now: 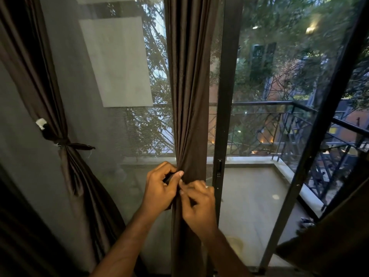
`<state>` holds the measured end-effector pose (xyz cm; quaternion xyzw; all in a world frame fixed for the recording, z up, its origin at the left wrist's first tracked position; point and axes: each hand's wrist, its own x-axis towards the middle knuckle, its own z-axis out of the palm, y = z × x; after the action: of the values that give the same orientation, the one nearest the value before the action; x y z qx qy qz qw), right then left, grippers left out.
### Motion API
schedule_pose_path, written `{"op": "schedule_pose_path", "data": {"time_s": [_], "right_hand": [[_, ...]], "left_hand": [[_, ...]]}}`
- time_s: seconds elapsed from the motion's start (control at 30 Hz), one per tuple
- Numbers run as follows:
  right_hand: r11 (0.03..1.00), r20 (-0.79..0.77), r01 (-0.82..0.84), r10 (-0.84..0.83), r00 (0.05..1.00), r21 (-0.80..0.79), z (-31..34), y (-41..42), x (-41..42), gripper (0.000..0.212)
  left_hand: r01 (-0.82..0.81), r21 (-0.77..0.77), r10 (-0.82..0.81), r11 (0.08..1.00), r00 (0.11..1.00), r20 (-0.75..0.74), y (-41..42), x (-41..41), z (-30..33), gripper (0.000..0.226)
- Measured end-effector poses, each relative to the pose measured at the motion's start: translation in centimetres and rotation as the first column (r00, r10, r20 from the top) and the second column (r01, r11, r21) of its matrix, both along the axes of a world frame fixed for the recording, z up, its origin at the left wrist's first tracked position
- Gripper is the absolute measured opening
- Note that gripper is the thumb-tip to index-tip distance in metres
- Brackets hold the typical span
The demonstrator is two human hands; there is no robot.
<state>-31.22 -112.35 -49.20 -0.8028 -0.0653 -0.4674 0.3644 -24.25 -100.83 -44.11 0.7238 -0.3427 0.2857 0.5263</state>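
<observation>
- The middle curtain (189,96), dark brown, hangs straight down in front of the mesh screen (119,136). Its folds are gathered into a narrow bunch at the level of the hands.
- The left hand (161,188) sits against the left edge of that bunch. Its fingers are curled round a dark strip (168,178) and its thumb lies flat across the gathered cloth.
- The right hand (197,204) is just below and to the right, over the front of the bunch. Its fingers are bent and its fingertips pinch the curtain's cloth right under the left thumb.
- The two hands are close together and touch at the thumb and fingertips, with the bunched curtain between and behind them.
- How far the strip runs round the curtain is hidden by the hands.
- A ring (206,186) shows on one finger of the right hand.
- Well to the left, a second curtain (46,86) of the same brown is cinched by a knotted band (65,145) and flares out below it.
- Just right of the middle curtain stands the black door frame (226,96), with a latch (219,167) about level with the hands.
- Beyond the frame lie the balcony floor (253,192) and the black balcony railing (279,120), with trees and buildings behind.
</observation>
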Motion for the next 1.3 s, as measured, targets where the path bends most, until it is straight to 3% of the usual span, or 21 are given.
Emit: {"op": "schedule_pose_path", "data": {"time_s": [0.07,0.17,0.37,0.47,0.53,0.73,0.9,1.03,1.13,1.3], "right_hand": [[0.966,0.025,-0.005,-0.001,1.000,0.257,0.8,-1.0,-0.2,0.023],[0.826,-0.026,0.036,-0.025,0.999,0.562,1.6,-3.2,0.9,0.026],[0.827,-0.084,0.069,-0.026,0.996,0.558,2.2,-4.7,2.6,0.018],[0.798,-0.126,0.059,0.021,0.992,0.600,2.4,-5.2,3.1,0.036],[0.779,-0.145,0.000,0.116,0.983,0.627,2.6,-5.1,3.2,0.035],[0.800,-0.113,0.095,-0.034,0.993,0.592,1.8,-3.8,2.6,0.005],[0.918,-0.026,0.151,-0.153,0.988,0.367,1.2,-1.5,1.1,0.005],[0.928,-0.003,0.212,-0.221,0.975,0.306,1.0,-0.3,0.2,0.005],[0.962,0.045,0.226,-0.235,0.971,0.150,1.0,0.9,0.0,0.015],[0.972,0.060,0.233,-0.232,0.971,-0.016,0.9,1.4,1.0,0.008]], "left_hand": [[-0.002,-0.003,0.002,1.000,1.000,-0.003,0.3,-0.1,0.0,0.027],[-0.006,-0.010,0.006,1.000,1.000,-0.028,0.6,-0.2,-0.1,0.026],[0.015,-0.008,-0.015,1.000,0.999,-0.051,1.2,-0.1,-0.4,0.029],[0.009,0.007,-0.008,1.000,0.998,-0.055,1.8,0.1,-0.4,0.031],[-0.009,0.011,0.010,1.000,0.999,-0.047,2.0,0.2,-0.3,0.028],[-0.195,0.022,0.195,0.981,0.981,0.023,1.4,0.3,-0.4,0.017],[-0.338,0.042,0.334,0.940,0.939,0.077,0.5,0.1,-0.8,0.023],[-0.353,0.064,0.348,0.933,0.934,0.082,0.3,0.1,-0.7,0.027],[-0.340,0.076,0.333,0.937,0.939,0.092,-0.1,0.0,-0.6,0.027],[-0.259,0.035,0.259,0.965,0.966,0.026,-0.7,-0.9,-0.3,0.024]]}}
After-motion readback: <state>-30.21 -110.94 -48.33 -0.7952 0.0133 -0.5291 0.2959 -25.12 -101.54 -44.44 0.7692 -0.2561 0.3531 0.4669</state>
